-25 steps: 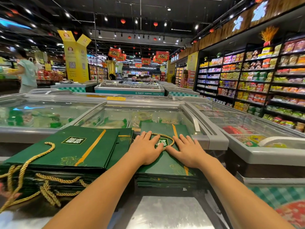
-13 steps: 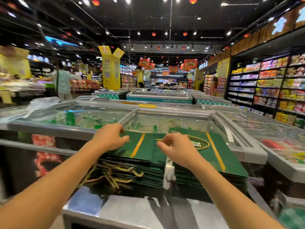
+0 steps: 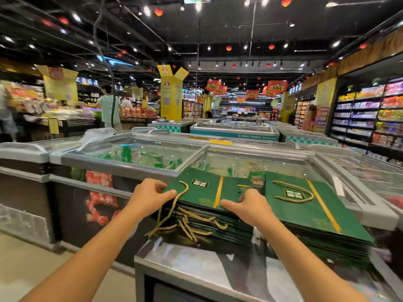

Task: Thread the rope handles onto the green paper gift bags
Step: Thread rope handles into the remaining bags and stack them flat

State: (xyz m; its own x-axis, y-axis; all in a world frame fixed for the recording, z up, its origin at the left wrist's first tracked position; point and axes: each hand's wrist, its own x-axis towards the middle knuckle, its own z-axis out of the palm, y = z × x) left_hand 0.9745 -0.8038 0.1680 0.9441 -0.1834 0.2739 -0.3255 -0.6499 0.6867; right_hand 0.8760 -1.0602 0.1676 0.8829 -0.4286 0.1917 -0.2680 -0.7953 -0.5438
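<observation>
Two stacks of flat green paper gift bags lie on a metal counter (image 3: 196, 264). The left stack (image 3: 209, 190) has gold rope handles (image 3: 192, 225) hanging over its near edge. My left hand (image 3: 148, 196) grips the top bag's left corner, thumb on top. At the same bag's near right edge, my right hand (image 3: 248, 205) pinches the paper, thumb on top. The right stack (image 3: 305, 210) carries one gold rope handle (image 3: 293, 194) looped on its top bag.
Glass-lidded chest freezers (image 3: 139, 153) stand right behind the counter and stretch back. Stocked shelves (image 3: 368, 118) line the right wall. A person in a light green top (image 3: 109, 107) stands far left by produce tables. Bare floor lies to my left.
Both hands left the right stack, where they lay flat, and moved to the left stack, now gripping its top bag. My view swung left.
</observation>
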